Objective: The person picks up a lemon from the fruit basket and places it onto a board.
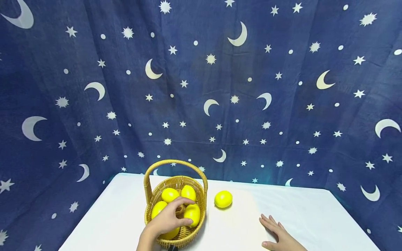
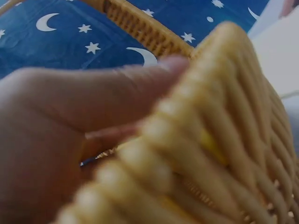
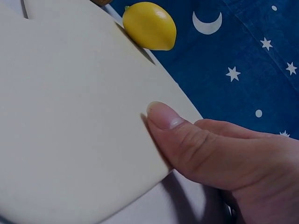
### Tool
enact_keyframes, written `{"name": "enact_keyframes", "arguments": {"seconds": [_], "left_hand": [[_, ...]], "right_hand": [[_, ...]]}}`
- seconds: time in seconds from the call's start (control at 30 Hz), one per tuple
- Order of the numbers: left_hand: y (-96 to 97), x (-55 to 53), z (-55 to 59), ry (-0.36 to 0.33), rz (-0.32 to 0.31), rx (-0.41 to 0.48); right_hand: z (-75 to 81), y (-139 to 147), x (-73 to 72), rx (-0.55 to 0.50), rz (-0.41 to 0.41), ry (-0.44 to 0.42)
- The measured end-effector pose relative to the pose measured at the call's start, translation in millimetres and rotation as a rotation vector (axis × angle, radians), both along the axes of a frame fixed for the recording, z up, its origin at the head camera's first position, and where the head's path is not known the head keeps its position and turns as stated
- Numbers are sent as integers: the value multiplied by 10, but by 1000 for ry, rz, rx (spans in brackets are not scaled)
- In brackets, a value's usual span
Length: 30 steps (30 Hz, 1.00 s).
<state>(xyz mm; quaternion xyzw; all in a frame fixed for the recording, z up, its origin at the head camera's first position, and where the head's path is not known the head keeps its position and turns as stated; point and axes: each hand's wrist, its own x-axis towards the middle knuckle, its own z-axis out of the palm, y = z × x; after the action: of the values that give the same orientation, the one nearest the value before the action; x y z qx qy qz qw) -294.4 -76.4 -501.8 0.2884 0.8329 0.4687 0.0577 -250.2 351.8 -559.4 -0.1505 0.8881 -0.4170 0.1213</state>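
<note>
A wicker basket with a tall arched handle stands at the left of the white table, with several yellow lemons in it. My left hand reaches in over the near rim. Its thumb and forefinger are spread around the right-hand lemon, the thumb overlapping it; I cannot tell whether they grip it. In the left wrist view the basket rim hides most of the fingers. A single lemon lies on the table right of the basket. My right hand, fingers straight, is low over the table's right side, holding nothing.
A dark blue cloth with moons and stars hangs behind and beside the white table. The basket's handle arches up beyond the left hand. The loose lemon lies close to the table's far edge in the right wrist view.
</note>
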Motion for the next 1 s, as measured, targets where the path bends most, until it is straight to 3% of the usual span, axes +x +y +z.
{"name": "enact_keyframes", "arguments": {"seconds": [0.23,0.43,0.73,1.0], "left_hand": [[32,-6,-23,72,-4,-142],[54,-30,-38,46,37,-191],[65,-26,-73,14,81,-198],[103,-26,-53,24,105,-232]], "right_hand": [[-47,15,-9,42,-3,0],[-63,19,-33,54,-11,17],[-213,82,-34,37,24,161],[-179,93,-122,36,-14,14]]}}
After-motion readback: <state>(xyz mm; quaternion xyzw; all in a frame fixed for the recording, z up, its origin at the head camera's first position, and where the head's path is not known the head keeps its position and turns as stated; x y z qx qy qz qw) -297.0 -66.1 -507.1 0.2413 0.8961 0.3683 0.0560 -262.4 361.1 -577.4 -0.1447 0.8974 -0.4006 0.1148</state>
